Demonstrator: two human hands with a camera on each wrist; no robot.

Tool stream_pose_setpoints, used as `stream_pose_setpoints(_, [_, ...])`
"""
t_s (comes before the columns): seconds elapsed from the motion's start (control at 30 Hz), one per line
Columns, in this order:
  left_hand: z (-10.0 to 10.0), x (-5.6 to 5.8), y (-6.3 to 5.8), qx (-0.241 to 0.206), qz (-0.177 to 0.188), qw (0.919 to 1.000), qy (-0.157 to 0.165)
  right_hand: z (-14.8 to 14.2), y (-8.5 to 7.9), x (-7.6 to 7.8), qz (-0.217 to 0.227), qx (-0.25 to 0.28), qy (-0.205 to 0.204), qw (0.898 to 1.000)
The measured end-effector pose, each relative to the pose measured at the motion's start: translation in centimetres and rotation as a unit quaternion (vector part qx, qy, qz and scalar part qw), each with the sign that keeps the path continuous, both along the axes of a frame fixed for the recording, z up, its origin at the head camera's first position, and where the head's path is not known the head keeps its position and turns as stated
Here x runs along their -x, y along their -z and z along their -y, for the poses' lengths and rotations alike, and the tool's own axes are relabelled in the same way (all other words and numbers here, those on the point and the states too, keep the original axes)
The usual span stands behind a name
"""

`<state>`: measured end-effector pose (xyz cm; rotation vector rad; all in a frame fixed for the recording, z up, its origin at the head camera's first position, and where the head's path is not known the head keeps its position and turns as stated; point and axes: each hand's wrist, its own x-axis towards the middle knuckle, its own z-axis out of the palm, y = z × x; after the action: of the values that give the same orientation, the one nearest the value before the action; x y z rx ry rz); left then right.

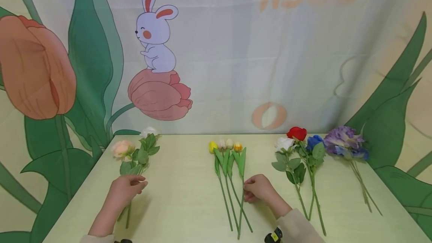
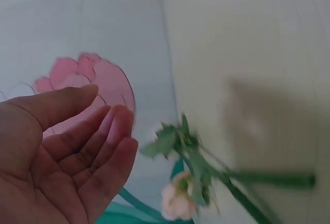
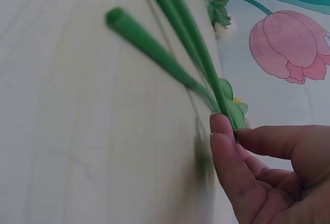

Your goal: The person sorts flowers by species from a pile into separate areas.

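Observation:
My right hand [image 1: 260,188] pinches the green stem of an orange-yellow tulip [image 1: 238,147] between thumb and fingertips. In the right wrist view the pinched stem [image 3: 198,41] runs up from the fingertips. Beside it lie a yellow tulip [image 1: 213,146] and two pale tulips [image 1: 229,144], their stems fanning toward the front. My left hand [image 1: 125,189], fingers loosely bent and holding nothing, hovers over the stems of a peach rose [image 1: 123,149] and a white rose [image 1: 148,132]. The left wrist view shows a gap between its thumb and fingers.
On the right of the table [image 1: 182,198] lie a white rose [image 1: 284,144], a red rose [image 1: 297,133], a blue rose [image 1: 315,141] and a purple flower bunch [image 1: 344,141]. A printed curtain [image 1: 222,48] with a rabbit hangs along the table's back edge.

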<state>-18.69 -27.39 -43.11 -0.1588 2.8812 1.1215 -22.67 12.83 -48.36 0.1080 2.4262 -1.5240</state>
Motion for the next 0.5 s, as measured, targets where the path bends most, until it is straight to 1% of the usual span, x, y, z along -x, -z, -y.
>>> stream_pose_setpoints(0.13, [2.5,0.5,0.7,0.049,0.007,0.9987,-0.009,-0.5,0.6,0.4,0.01,-0.014,-0.006,1.0])
stream_pose_setpoints(0.17, [3.0,0.6,1.0,0.06,0.009,0.9981,-0.01,-0.7,0.9,0.6,0.013,-0.012,-0.016,1.0])
stream_pose_setpoints(0.23, [3.8,0.9,1.5,0.075,0.014,0.997,-0.013,-0.9,1.3,1.0,0.015,-0.013,-0.023,1.0])
stream_pose_setpoints(0.37, [4.7,1.4,2.2,0.09,0.035,0.9953,-0.007,-1.1,1.8,1.4,0.023,-0.013,-0.029,0.999])
stream_pose_setpoints(0.4, [4.8,1.5,2.4,0.093,0.041,0.9949,-0.002,-1.0,1.8,1.3,0.024,-0.019,-0.019,0.999])
stream_pose_setpoints(0.5, [4.8,1.8,2.9,0.098,0.061,0.9933,0.004,-0.6,1.4,1.0,0.024,-0.029,-0.005,0.999])
